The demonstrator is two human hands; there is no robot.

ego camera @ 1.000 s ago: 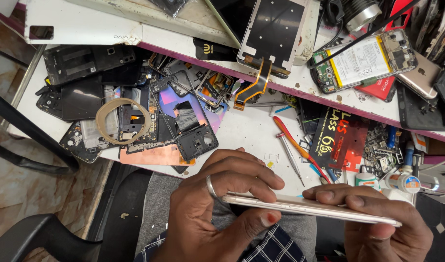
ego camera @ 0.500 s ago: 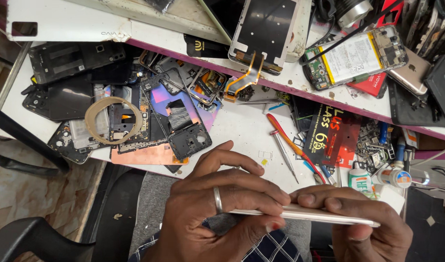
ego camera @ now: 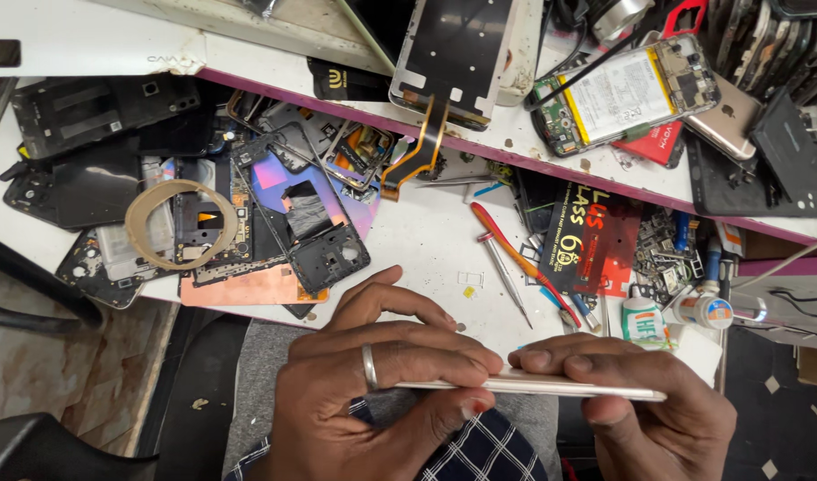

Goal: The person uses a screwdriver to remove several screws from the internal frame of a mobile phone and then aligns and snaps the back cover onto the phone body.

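- Head view: the slim phone lies edge-on, long axis running left to right, near the person, just short of the cluttered surface.
- Left hand pinches its left end, fingers closed.
- Right hand clamps the right end.

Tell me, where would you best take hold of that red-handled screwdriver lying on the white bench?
Probably by the red handle of the screwdriver, coming straight down from above. It lies flat and slanted on the bench, with tweezers close alongside, so a grip across the handle's upper end, pinching its two long sides, looks least crowded.
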